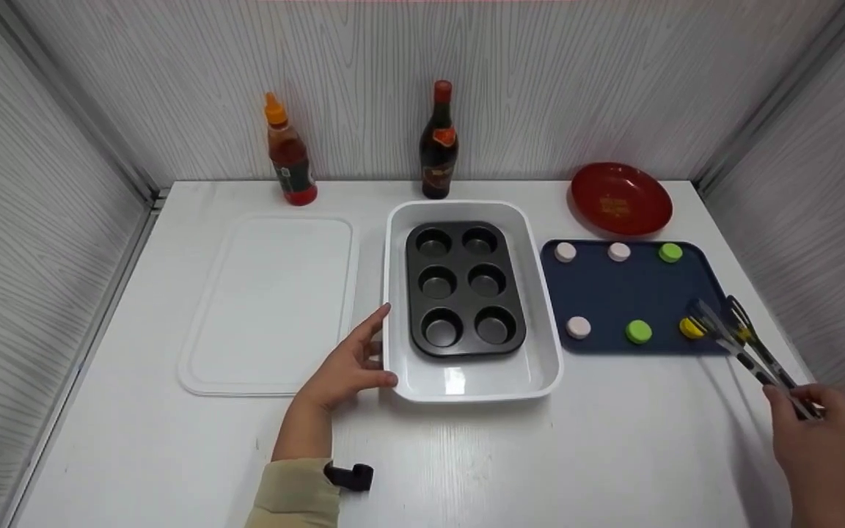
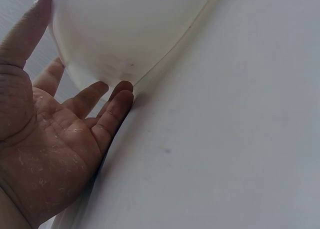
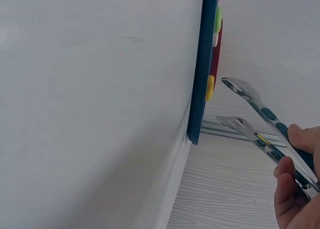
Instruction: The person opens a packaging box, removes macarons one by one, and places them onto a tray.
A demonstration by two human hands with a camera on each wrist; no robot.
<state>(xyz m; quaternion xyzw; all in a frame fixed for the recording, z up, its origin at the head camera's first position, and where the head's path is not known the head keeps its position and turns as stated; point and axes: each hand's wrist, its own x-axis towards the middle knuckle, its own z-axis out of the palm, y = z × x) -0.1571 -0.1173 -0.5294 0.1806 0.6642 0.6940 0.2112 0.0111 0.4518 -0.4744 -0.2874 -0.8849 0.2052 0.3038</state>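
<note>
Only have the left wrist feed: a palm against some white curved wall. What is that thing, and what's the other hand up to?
Observer: It's a white baking dish; the left hand rests open against its left rim. A dark six-cup muffin tin sits inside.
Operator: Right hand?
Observer: The right hand grips metal tongs, tips open, over the near right corner of a navy tray.
Operator: Anything at the tips?
Observer: A yellow disc lies on the tray right at them; the head view doesn't show whether they touch it.
Operator: Other pieces?
Observer: Five more discs on the tray: three pale, two green.
</note>
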